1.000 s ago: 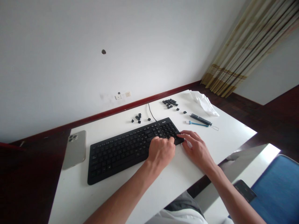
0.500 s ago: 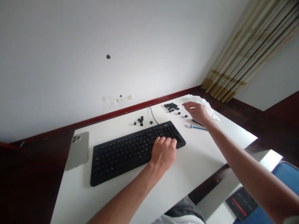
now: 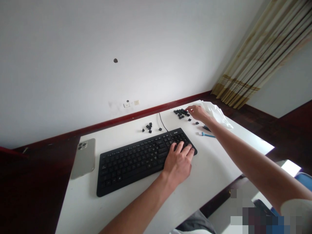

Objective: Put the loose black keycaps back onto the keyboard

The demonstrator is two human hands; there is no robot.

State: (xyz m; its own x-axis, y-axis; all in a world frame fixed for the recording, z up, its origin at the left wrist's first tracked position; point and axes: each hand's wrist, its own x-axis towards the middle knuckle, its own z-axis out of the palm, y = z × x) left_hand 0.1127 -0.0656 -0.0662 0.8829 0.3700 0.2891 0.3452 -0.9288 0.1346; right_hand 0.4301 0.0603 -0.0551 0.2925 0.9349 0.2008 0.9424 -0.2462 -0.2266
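Flat on the right end of the black keyboard (image 3: 131, 165), my left hand (image 3: 179, 162) lies with its fingers spread over the number keys. Some pale bare switch spots show where keycaps are off. My right hand (image 3: 198, 113) reaches to the far side of the table, fingertips at the edge of a pile of black keycaps (image 3: 179, 113). Its thumb and forefinger look slightly apart; whether a keycap touches them is too small to tell. A smaller group of keycaps (image 3: 149, 126) sits behind the keyboard. Under my right forearm lies a blue-handled brush (image 3: 207, 134), partly covered.
A phone (image 3: 84, 159) lies face down at the table's left edge. White crumpled plastic (image 3: 216, 113) rests at the far right, beyond my right arm. The keyboard cable (image 3: 162, 122) runs off the back edge. Wall and skirting board stand behind the white table (image 3: 80, 208).
My right hand has moved left and lower, to the keycap pile. My left hand has shifted right on the keyboard, its curled fingers now spread. The view has tilted slightly.
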